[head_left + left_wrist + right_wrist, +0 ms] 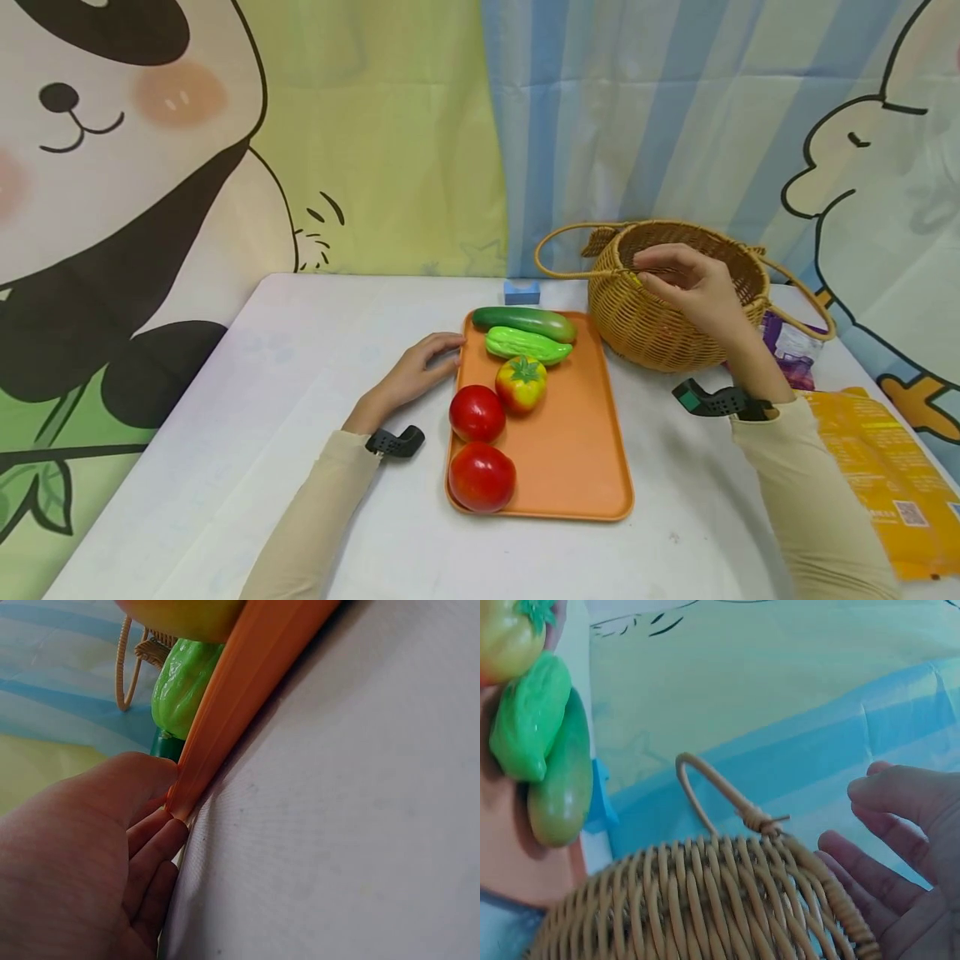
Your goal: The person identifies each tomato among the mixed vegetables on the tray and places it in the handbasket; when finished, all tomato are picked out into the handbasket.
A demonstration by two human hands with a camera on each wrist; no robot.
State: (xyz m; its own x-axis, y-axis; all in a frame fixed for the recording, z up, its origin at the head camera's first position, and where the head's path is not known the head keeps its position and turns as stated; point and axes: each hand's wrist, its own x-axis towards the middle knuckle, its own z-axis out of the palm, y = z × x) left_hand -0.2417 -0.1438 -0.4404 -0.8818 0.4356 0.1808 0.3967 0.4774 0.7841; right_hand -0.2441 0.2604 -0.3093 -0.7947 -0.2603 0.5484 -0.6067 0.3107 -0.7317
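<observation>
An orange tray (570, 450) holds a dark green toy cucumber (517, 319), a bright green bumpy vegetable (528, 346) and a yellow-red fruit with a green leafy top (521, 386). Two round red fruits (482, 477) sit along its left side. My left hand (422, 369) rests at the tray's left edge, its thumb and fingertips against the rim in the left wrist view. Above the mouth of a wicker basket (652, 333) is my right hand (693, 287), fingers loosely bent. Nothing shows between those fingers in the right wrist view.
A small blue block (521, 292) stands behind the tray. Beside the basket, a purple packet (793, 350) lies partly hidden, and an orange-yellow package (885, 475) lies at the table's right, under the right sleeve. Patterned curtains hang behind the table.
</observation>
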